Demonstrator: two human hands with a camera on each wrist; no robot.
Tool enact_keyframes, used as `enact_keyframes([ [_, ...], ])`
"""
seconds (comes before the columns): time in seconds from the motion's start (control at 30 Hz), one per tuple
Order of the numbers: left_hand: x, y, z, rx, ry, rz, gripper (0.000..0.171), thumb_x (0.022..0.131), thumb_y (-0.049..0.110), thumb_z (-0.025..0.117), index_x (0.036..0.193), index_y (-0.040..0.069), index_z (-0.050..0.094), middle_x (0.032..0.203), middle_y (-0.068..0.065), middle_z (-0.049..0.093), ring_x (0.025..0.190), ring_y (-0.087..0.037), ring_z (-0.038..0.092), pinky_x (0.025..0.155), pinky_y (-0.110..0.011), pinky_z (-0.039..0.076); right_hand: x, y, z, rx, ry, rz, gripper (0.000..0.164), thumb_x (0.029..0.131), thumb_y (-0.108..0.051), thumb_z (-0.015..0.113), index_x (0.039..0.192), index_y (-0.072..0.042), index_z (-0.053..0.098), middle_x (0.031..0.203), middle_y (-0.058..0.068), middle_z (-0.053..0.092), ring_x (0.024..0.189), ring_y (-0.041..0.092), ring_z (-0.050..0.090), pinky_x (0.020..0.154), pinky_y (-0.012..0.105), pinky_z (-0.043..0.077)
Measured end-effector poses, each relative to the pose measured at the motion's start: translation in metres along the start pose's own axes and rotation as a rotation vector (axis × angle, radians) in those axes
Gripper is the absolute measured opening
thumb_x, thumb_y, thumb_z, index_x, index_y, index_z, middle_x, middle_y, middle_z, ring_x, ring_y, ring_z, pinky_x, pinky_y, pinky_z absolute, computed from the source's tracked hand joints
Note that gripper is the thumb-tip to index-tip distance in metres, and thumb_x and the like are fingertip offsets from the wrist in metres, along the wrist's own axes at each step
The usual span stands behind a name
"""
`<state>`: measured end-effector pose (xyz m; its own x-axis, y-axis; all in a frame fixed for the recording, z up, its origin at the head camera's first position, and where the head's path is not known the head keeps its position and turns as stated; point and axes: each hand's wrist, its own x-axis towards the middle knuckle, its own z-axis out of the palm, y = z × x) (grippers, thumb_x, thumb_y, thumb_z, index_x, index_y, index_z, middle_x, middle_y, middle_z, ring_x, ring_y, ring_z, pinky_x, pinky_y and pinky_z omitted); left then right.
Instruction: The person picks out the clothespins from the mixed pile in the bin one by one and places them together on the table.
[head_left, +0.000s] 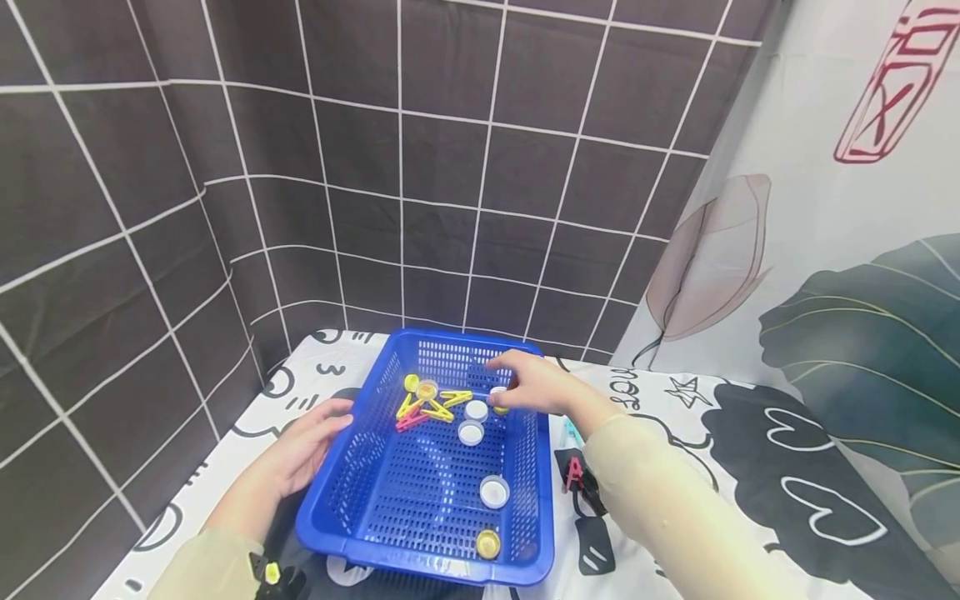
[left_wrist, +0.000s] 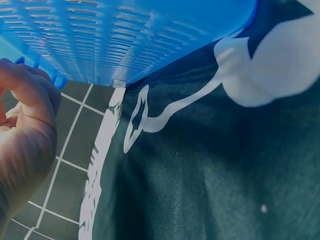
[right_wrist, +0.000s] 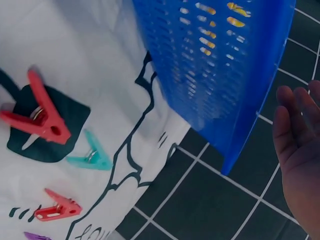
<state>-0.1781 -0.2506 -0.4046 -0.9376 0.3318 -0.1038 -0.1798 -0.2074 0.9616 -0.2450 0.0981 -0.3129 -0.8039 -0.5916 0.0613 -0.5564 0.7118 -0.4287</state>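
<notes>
A blue plastic basket (head_left: 420,567) holds yellow clothespins (head_left: 455,398), a pink clothespin (head_left: 410,420) and several round caps, some white (head_left: 493,492), some yellow (head_left: 487,544). At the basket's left rim, my left hand (head_left: 307,446) touches the edge with its fingertips; in the left wrist view the hand (left_wrist: 27,125) shows only partly, beside the basket wall. My right hand (head_left: 536,383) reaches over the right rim, thumb and index finger apart. Under its fingertips lies a white cap (head_left: 498,390), partly covered. The right wrist view shows that hand (right_wrist: 302,150) with relaxed fingers and nothing between them.
Right of the basket, red clothespins (right_wrist: 42,112) and a teal clothespin (right_wrist: 92,154) lie on the patterned white cloth (head_left: 645,425). A purple clothespin (right_wrist: 36,236) shows at the right wrist view's lower edge. A dark gridded curtain (head_left: 450,167) hangs behind the basket.
</notes>
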Motion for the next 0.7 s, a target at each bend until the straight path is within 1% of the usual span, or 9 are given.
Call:
enact_keyframes([
  [0.1,0.000,0.001,0.000,-0.001,0.003,-0.002,0.023,0.098,0.018,0.048,0.119,0.011,0.042,0.099,-0.008,0.065,0.083,-0.019,0.066,0.069,-0.035,0.058,0.004,-0.005,0.000,0.016,-0.001,-0.005,0.053,0.082,-0.034,0.068,0.128,-0.012,0.055,0.127,0.005,0.055,0.091,0.015,0.061,0.084,0.034,0.051],
  [0.2,0.000,0.001,0.001,0.000,0.010,-0.004,0.022,0.098,0.017,0.048,0.118,0.011,0.042,0.098,-0.008,0.065,0.082,-0.019,0.066,0.069,-0.035,0.058,0.008,-0.009,0.001,0.041,0.001,-0.004,0.052,0.083,-0.034,0.067,0.128,-0.012,0.055,0.127,0.005,0.055,0.094,0.019,0.060,0.086,0.035,0.050],
  [0.37,0.000,0.001,0.001,-0.002,0.018,-0.012,0.022,0.098,0.018,0.048,0.118,0.012,0.042,0.099,-0.008,0.066,0.082,-0.019,0.066,0.070,-0.036,0.058,0.014,-0.015,0.003,0.057,-0.005,-0.002,0.051,0.084,-0.033,0.067,0.128,-0.010,0.054,0.128,0.007,0.054,0.095,0.019,0.061,0.087,0.036,0.051],
  [0.47,0.000,0.001,0.000,0.005,0.024,-0.015,0.023,0.098,0.018,0.048,0.119,0.011,0.041,0.099,-0.008,0.065,0.083,-0.019,0.066,0.071,-0.037,0.058,0.017,-0.018,0.004,0.041,-0.008,-0.012,0.052,0.084,-0.033,0.066,0.129,-0.008,0.054,0.130,0.008,0.054,0.100,0.021,0.060,0.091,0.038,0.049],
  [0.57,0.000,0.000,-0.001,0.015,0.022,-0.011,0.027,0.097,0.019,0.049,0.121,0.010,0.040,0.100,-0.008,0.065,0.083,-0.019,0.065,0.071,-0.037,0.058,0.021,-0.020,0.005,0.022,-0.006,-0.033,0.053,0.084,-0.033,0.066,0.129,-0.007,0.054,0.129,0.009,0.054,0.099,0.020,0.060,0.092,0.038,0.049],
  [0.67,0.001,0.000,0.000,0.017,0.030,-0.014,0.029,0.097,0.020,0.050,0.122,0.009,0.039,0.100,-0.008,0.065,0.084,-0.020,0.065,0.071,-0.037,0.058,0.023,-0.023,0.006,0.023,-0.003,-0.051,0.053,0.084,-0.032,0.067,0.129,-0.007,0.054,0.127,0.009,0.055,0.095,0.021,0.061,0.090,0.038,0.049],
  [0.7,0.001,0.000,0.000,0.018,0.028,-0.011,0.029,0.097,0.020,0.050,0.122,0.009,0.039,0.101,-0.009,0.064,0.084,-0.020,0.065,0.071,-0.037,0.058,0.023,-0.023,0.006,0.020,-0.001,-0.054,0.053,0.084,-0.032,0.067,0.128,-0.007,0.054,0.127,0.009,0.056,0.096,0.020,0.060,0.091,0.038,0.049],
])
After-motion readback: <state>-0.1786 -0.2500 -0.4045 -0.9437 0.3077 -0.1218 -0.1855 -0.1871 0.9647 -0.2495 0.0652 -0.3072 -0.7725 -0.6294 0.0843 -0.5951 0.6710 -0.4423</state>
